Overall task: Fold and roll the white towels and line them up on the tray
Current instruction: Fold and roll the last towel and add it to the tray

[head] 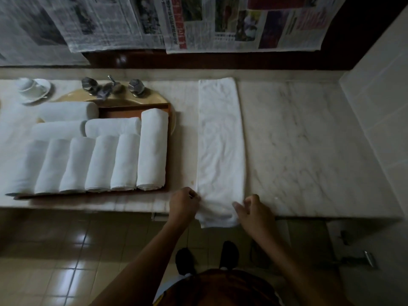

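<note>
White marble with grey veins makes up the counter (309, 140), and on it a folded towel (220, 140) lies as one long strip running from the back wall to the front edge, its near end hanging a little over the lip. The left hand (185, 202) is at the near left corner, fingers curled in and pinching the cloth's edge; the fingertips themselves are tucked out of sight. The right hand (254, 208) is at the near right corner, fingers loose and slightly spread, the tips reaching the towel's edge. Whether they press on it or only brush it I cannot tell, as both hands are a little blurred.

To the left a brown wooden tray (154, 105) sits over a beige sink (161, 100), hiding most of the basin. The rolled towels (101, 163) fill the tray: a row side by side at the front, more lying crosswise behind. The leftmost rolls smear into the dim edge of the view, so their count is unsure. Behind the tray stand metal taps (112, 86), soft with blur, and a white cup and saucer (33, 88).

Sheets of newspaper (220, 23) hang over the wall above, their print unreadable. Below the counter, black shoes (229, 255) show on the tiled floor (66, 250)
</note>
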A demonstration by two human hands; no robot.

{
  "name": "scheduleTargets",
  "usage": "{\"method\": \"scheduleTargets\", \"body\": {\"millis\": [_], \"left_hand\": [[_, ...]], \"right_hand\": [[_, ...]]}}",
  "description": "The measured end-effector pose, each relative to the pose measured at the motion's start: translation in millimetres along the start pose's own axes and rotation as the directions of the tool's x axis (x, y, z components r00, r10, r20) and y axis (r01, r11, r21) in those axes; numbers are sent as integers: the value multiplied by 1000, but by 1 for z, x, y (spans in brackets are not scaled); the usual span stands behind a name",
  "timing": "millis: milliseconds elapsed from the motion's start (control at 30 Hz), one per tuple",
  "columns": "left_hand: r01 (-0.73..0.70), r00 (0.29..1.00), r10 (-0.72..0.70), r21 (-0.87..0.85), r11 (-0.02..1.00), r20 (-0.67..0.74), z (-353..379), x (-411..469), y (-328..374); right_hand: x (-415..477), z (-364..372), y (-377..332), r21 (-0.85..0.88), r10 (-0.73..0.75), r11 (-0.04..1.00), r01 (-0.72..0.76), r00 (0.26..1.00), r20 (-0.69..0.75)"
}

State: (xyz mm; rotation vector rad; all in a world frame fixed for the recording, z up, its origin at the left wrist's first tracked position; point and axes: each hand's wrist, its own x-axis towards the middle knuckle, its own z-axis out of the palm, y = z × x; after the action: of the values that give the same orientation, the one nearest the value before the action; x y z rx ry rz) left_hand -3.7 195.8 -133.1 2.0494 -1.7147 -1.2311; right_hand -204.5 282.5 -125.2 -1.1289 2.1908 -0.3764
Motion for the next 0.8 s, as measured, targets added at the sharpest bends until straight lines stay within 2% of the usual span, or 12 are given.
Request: {"method": "scheduleTargets", "body": {"millis": [167, 400, 533, 633, 800], "left_hand": [[-57, 996, 55, 34, 998, 66, -3, 2, 0], [-56, 997, 54, 23, 998, 61, -12, 4, -3], [-44, 999, 42, 58, 997, 32, -7, 3, -4], [-29, 998, 29, -2, 1000, 63, -7, 4, 2], [8, 997, 0, -103, 995, 81, -10, 7, 2]], "right_hand": [[15, -5, -12, -106, 36, 994, -30, 998, 48], [19, -7, -9, 74, 43, 996, -45, 998, 38], [26, -9, -9, 67, 60, 996, -61, 998, 9], [31, -14, -13, 8, 43, 999, -44, 998, 44], [36, -18, -12, 51, 34, 998, -35, 999, 15]]}}
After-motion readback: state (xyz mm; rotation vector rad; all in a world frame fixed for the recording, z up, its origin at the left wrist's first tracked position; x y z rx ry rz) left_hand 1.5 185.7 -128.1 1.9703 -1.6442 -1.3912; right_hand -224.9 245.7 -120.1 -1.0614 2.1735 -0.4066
